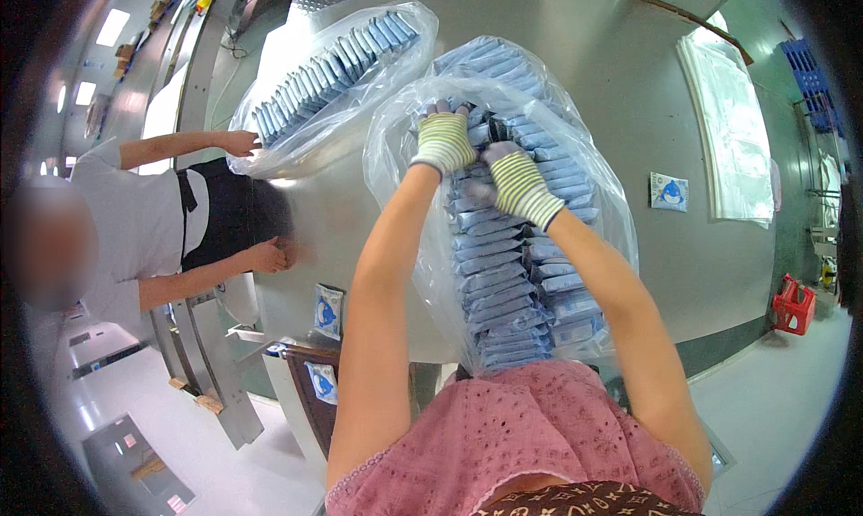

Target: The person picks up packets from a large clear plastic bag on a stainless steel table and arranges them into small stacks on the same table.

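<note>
Two columns of blue-and-white soft packets stand packed side by side in a large clear plastic bag in front of me. Both my hands wear grey gloves with yellow-green stripes. My left hand lies on the far end of the left column, fingers stretched over the packets: open. Close by on the right, my right hand rests over the gap between the columns. Its thumb, blurred, is spread away from the fingers, and I see nothing held in it; the fingertips are partly hidden.
Another clear bag with a row of packets lies far left, beside a co-worker's hand. Single packets lie on the metal table at right and left. Flat clear bags are stacked far right. A red plastic stool stands beyond.
</note>
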The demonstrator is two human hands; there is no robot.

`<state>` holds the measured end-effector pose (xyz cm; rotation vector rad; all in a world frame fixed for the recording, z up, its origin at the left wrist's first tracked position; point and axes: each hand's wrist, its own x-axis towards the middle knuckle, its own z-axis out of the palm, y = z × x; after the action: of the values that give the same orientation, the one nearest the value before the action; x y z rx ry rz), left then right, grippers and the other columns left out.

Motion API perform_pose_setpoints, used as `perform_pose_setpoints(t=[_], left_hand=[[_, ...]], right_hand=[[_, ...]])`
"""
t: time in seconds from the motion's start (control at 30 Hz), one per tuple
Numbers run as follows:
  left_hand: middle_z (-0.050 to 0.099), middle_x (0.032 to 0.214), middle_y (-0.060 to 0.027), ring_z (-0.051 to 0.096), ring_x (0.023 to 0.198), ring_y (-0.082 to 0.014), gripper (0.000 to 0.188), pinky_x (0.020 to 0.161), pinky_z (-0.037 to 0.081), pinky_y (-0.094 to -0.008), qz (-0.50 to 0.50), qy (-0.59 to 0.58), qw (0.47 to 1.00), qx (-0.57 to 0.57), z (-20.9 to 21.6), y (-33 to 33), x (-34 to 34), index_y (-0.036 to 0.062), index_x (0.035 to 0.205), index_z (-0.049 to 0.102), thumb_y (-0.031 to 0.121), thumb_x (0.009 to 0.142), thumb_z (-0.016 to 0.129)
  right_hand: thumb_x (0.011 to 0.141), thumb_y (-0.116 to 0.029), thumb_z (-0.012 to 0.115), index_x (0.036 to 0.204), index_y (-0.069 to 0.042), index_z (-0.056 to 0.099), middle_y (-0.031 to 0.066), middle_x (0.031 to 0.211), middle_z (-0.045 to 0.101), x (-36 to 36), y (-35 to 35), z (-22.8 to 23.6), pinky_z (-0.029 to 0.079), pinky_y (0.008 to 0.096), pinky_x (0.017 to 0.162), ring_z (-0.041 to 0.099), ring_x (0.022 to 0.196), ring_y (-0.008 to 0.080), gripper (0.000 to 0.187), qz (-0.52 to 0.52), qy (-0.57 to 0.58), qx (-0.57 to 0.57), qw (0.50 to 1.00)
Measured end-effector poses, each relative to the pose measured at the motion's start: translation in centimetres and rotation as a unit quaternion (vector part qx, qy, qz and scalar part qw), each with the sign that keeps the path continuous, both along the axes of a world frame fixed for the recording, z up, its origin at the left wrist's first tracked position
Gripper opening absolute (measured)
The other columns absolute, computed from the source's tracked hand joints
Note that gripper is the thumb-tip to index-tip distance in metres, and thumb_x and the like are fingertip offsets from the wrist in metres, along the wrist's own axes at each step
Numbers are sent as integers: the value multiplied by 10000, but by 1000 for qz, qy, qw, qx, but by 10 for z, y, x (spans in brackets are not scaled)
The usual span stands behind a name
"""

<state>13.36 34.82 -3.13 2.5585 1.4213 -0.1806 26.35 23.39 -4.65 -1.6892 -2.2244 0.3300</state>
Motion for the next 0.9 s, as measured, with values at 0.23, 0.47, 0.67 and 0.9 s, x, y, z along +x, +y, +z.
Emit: perform_pose_setpoints(t=[0.23,0.47,0.67,0.9], left_hand=[[474,1335,-252,445,1237,-409,726,1084,306,-501,-144,-86,983,69,-25,-11,-8,63,1299,533,415,697,735],[546,1313,-228,489,1258,-383,651,1049,404,-435,235,-139,959,72,-7,13,-82,37,1314,525,317,757,709],[683,1011,-234,653,988,-394,334,879,517,-440,239,-97,965,-40,-90,49,-100,23,997,699,276,782,668],[667,1063,-266,631,1047,-389,569,927,484,-410,257,-323,908,75,36,27,-98,-56,1209,584,289,775,712]], right_hand=[[918,-424,515,1217,-60,550,199,1195,600,-9,100,16,431,465,965,563,1128,362,473,94,109,6,990],[895,-629,454,1367,-57,485,224,1342,529,-3,111,-6,362,462,1077,501,1243,380,743,48,-149,-78,985],[871,-680,454,1377,-52,474,226,1363,509,-23,104,7,340,473,1094,480,1270,379,807,124,-142,-81,979],[894,-565,517,1280,-32,519,224,1259,569,-3,103,-1,368,458,1061,527,1185,375,658,91,-159,-52,982]])
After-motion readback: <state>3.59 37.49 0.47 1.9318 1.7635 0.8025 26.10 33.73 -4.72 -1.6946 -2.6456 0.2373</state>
